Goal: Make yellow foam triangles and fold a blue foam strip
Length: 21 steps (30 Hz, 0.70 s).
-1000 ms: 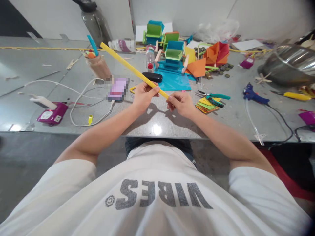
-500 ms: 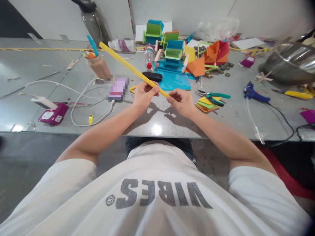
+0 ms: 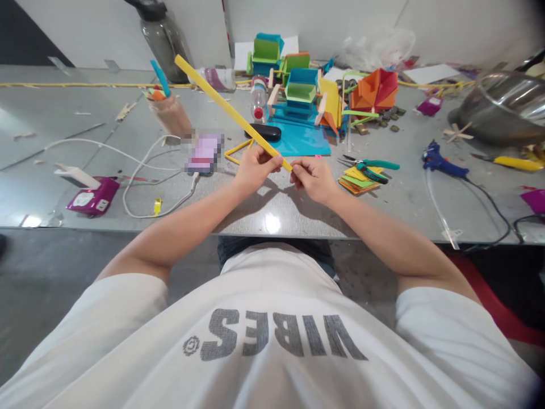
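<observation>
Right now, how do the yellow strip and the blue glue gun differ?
The yellow strip is straight and slender; the blue glue gun is bulkier, with a handle. The strip is held up in the left hand, while the glue gun lies on the table. Neither stands upright.

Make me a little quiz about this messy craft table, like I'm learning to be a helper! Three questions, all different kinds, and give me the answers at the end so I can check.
1. True or false: the left hand is holding the yellow strip.

2. Which tool lies on the pile of coloured paper?
A) the blue glue gun
B) the green-handled pliers
C) a pair of scissors

3. Fill in the blank: the small clear bottle near the black case has a ____ cap.

Key: 1. True; 2. B; 3. red
</observation>
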Each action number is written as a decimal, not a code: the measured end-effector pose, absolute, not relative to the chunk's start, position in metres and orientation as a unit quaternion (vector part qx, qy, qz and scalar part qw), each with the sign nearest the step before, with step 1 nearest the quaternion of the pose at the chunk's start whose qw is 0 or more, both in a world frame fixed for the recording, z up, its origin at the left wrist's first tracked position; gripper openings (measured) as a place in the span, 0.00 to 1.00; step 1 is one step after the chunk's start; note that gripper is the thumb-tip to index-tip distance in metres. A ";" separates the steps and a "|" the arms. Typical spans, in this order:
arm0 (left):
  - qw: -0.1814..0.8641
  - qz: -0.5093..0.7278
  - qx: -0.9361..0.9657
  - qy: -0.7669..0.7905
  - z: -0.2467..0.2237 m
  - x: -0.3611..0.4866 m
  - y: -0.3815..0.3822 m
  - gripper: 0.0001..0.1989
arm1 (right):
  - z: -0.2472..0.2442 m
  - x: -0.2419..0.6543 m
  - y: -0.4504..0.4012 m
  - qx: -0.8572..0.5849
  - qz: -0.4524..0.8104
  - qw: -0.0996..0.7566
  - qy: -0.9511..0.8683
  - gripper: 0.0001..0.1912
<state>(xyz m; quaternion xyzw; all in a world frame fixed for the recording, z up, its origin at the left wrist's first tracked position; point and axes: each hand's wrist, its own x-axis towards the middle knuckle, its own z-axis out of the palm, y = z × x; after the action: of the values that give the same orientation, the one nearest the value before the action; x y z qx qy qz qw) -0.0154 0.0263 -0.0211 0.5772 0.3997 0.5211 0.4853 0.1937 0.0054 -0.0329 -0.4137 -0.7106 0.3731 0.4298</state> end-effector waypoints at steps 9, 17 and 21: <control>0.502 0.524 0.563 0.396 -0.020 -0.014 0.026 0.09 | -0.031 0.197 0.011 -0.441 0.353 0.454 -0.689 0.18; 0.529 0.513 0.558 0.381 -0.025 -0.015 0.029 0.08 | -0.029 0.205 0.016 -0.468 0.339 0.458 -0.675 0.31; 0.535 0.510 0.559 0.376 -0.025 -0.015 0.029 0.07 | -0.030 0.205 0.013 -0.450 0.368 0.429 -0.691 0.40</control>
<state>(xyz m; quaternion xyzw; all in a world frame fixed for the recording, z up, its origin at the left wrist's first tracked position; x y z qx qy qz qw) -0.0154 0.0294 -0.0252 0.5587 0.3764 0.5095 0.5353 0.2045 0.0128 -0.0299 -0.4503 -0.6913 0.3678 0.4291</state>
